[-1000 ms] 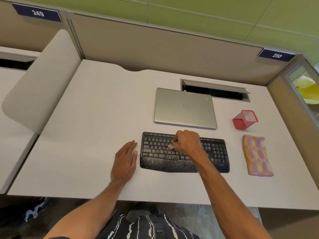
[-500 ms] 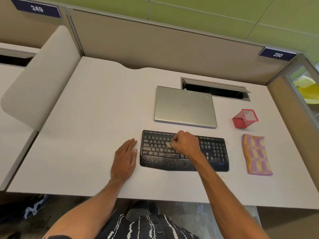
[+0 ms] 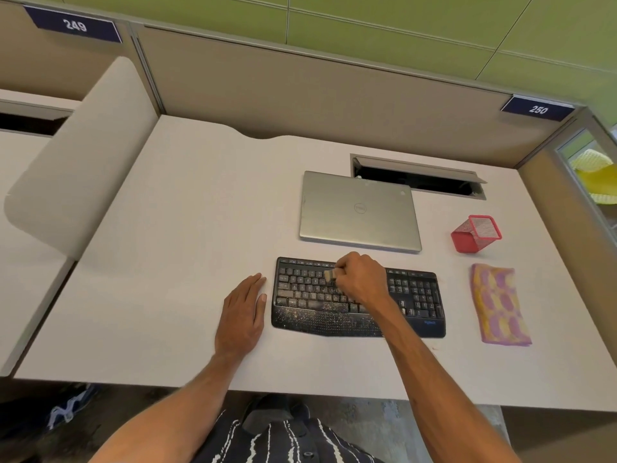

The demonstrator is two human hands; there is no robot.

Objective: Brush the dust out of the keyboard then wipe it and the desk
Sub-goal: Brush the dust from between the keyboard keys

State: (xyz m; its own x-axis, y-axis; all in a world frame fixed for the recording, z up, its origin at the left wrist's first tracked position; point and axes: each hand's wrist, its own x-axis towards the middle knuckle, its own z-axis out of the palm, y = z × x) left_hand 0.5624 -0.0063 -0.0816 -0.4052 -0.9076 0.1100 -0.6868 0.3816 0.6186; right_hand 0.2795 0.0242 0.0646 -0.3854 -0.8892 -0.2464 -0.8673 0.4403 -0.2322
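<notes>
pale grey bench is filling a cubicle walled by beige partitions under green panels. at its near middle the right hand is curling its fingers round a small brush, gripping it so that the pale bristle end is sticking out to their left and meeting the upper key rows of the black keyboard. the keyboard is lying flat beneath those fingers, its keys and palm rest carrying pale dust specks. just left of the keyboard's edge the left hand is resting palm down on the bench, its fingers lying straight and together, holding nothing. just beyond the right fingers a closed silver laptop is lying flat, and behind it a cable slot is standing open. well to the right of them a red mesh cup is sitting, and nearer than it a folded pink-and-yellow cloth is lying just beside the keyboard's right end.
</notes>
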